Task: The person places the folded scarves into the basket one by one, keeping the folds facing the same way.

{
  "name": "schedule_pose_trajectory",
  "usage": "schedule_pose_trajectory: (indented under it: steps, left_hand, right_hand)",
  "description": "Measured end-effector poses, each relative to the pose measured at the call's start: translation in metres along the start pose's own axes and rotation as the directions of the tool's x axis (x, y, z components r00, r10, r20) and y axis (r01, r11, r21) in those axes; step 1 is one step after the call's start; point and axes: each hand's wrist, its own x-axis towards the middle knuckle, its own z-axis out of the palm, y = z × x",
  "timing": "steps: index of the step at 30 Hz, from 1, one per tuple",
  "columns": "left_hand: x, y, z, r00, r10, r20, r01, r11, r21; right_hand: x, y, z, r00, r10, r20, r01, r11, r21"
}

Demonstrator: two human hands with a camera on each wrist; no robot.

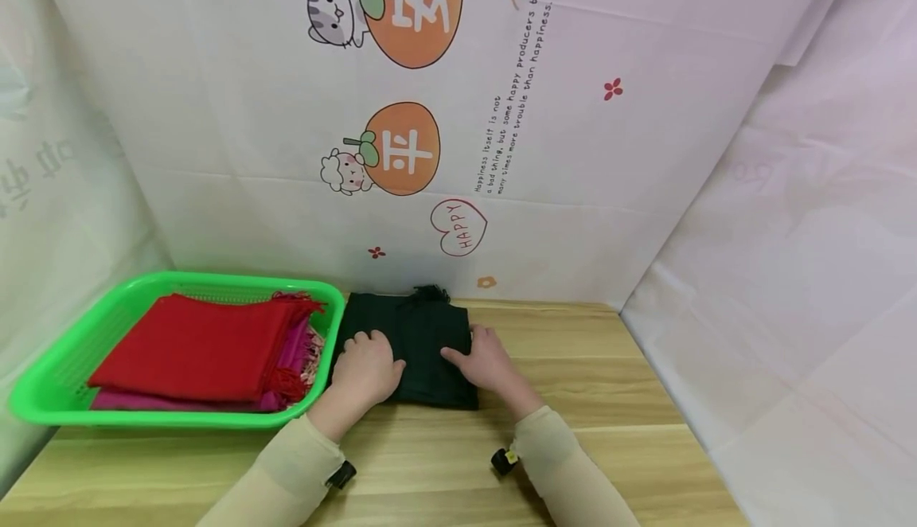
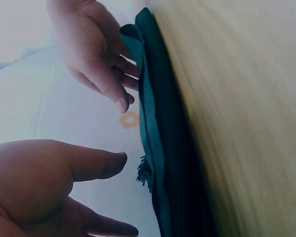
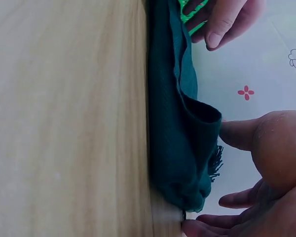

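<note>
Head view — wooden table point(image 1: 573, 400) | cartoon-printed white backdrop point(image 1: 573, 153) — green basket point(image 1: 64, 368)

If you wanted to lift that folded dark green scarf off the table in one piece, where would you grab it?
Probably by both side edges of the scarf, left hand and right hand coming in from either side. It lies flat in stacked layers, so pinching all layers should keep the fold together.

Both hands covered part of the folded dark green scarf point(image 1: 415, 344); the magenta cloth point(image 1: 294, 360) lay mostly buried under the red one point(image 1: 193, 348).
</note>
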Motion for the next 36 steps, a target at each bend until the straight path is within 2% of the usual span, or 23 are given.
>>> schedule_pose_trajectory:
  steps: [13,22,29,36]
  left_hand:
    - [0.003,-0.001,0.011,0.998,-0.050,0.046,0.047,0.997,0.066]
    - [0.003,-0.006,0.012,0.997,-0.037,0.070,0.035,0.999,0.037]
    - [0.003,-0.009,0.012,0.996,-0.021,0.092,0.018,0.999,0.026]
    - [0.001,-0.008,0.010,0.996,0.039,0.084,-0.045,0.997,0.066]
  right_hand:
    - [0.002,0.002,0.010,1.000,0.011,0.015,-0.010,0.999,-0.050]
    - [0.001,0.000,0.012,0.999,0.015,0.046,-0.014,1.000,-0.020]
    - [0.004,-0.001,0.011,0.999,0.023,0.035,-0.024,1.000,0.013]
    - [0.003,0.005,0.001,0.999,0.033,0.034,-0.032,0.999,-0.006]
